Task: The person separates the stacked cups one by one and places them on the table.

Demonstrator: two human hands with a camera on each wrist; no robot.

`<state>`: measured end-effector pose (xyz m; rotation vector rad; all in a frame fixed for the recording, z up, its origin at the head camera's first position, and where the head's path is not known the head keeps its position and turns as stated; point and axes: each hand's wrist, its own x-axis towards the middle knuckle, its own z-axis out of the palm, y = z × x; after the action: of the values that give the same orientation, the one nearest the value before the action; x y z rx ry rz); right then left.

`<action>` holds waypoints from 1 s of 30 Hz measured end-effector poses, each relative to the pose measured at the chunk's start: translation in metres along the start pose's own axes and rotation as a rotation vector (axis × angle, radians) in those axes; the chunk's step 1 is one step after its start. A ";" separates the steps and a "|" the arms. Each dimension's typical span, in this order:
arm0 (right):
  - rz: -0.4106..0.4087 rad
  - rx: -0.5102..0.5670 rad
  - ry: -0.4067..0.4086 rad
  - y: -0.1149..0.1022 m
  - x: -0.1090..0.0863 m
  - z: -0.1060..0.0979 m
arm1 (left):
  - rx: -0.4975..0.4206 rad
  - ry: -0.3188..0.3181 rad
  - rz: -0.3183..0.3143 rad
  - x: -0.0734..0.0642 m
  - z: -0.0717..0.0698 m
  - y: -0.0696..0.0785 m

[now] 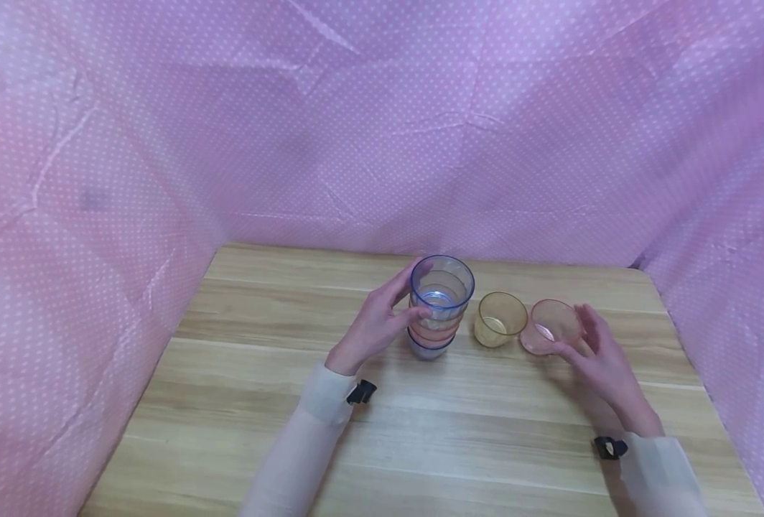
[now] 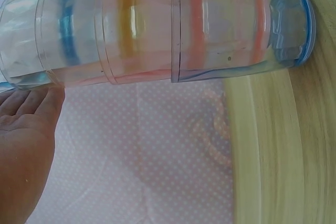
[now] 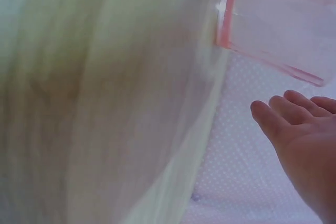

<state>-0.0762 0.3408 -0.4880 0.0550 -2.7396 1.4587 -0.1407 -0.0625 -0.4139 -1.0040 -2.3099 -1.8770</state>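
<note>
A tall upright stack of see-through plastic cups (image 1: 434, 332) stands on the table, with a blue-rimmed cup on top and amber, pink and blue tints below. My left hand (image 1: 380, 323) grips it near the top, thumb in front and fingers behind; the left wrist view shows the fingers against the upper cups (image 2: 68, 30). To the right, a single pink cup (image 1: 555, 327) sits upright. Around its right side my right hand (image 1: 608, 366) is spread, thumb in front. In the right wrist view, a gap shows between the fingers (image 3: 286, 111) and the pink cup (image 3: 278, 24).
Between the stack and the pink cup stands an amber cup (image 1: 501, 319), close beside the pink one. The wooden table (image 1: 459, 445) ends at a back edge, with pink dotted cloth (image 1: 382, 143) hanging behind and at both sides.
</note>
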 end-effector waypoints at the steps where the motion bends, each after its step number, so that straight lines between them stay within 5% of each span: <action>1: -0.011 0.013 0.019 -0.001 -0.001 0.000 | -0.002 0.002 0.001 0.000 0.000 0.000; 10: -0.107 0.105 0.197 -0.021 -0.007 0.000 | -0.042 0.015 0.009 -0.001 0.003 -0.002; 19: -0.258 0.214 0.315 -0.065 -0.005 0.014 | -0.084 0.036 0.002 -0.002 0.007 -0.003; 30: -0.588 0.468 0.264 -0.106 0.003 0.042 | -0.089 0.069 -0.005 -0.003 0.011 -0.007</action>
<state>-0.0746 0.2462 -0.4235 0.5766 -1.8921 1.7082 -0.1375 -0.0552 -0.4243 -0.9264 -2.2114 -1.9987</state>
